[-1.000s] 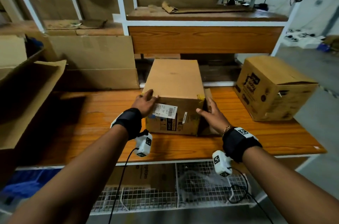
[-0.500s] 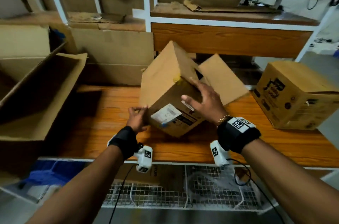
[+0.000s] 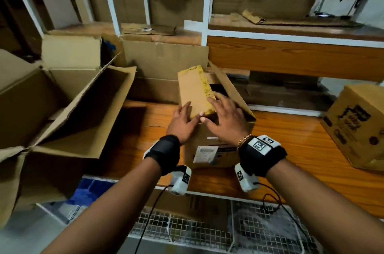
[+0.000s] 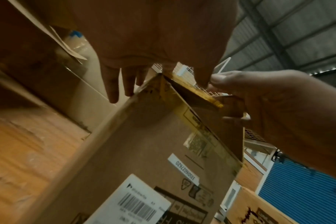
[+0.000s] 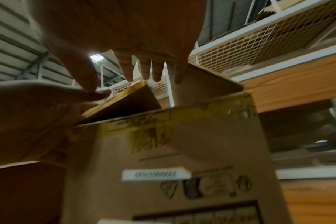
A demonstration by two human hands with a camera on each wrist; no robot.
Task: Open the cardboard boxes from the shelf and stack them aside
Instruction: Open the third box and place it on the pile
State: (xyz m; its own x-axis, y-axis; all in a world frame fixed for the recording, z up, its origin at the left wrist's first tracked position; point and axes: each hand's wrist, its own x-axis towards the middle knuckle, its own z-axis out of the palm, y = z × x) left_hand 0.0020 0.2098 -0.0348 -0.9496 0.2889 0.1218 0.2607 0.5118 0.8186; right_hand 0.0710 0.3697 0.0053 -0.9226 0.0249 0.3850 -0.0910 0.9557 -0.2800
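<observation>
The small cardboard box (image 3: 216, 129) stands upright on the wooden counter (image 3: 291, 143), near its front edge, with a white shipping label (image 3: 204, 155) on the side facing the person. Its top is partly open: one flap with yellow tape (image 3: 195, 89) lies across the left half, another flap (image 3: 228, 87) stands up on the right, and a dark gap shows between them. The left hand (image 3: 182, 121) rests flat on the taped flap, fingers straight and spread, gripping nothing. The right hand (image 3: 225, 116) hovers over the gap, fingers splayed, thumb just touching the left thumb; it clasps nothing either.

The box looks light and probably empty, its walls stiff enough to hold shape but the flaps thin and bendable. I would take each flap by its free edge and fold outward; to carry it, a hand flat on each side wall would do, since the taped surface may be slick.

To the left sits a large opened carton (image 3: 62, 112), flaps splayed. Well apart on the right stands a printed box (image 3: 357, 127), still closed. Behind rises the white shelf frame (image 3: 205, 14) with flattened cardboard.
</observation>
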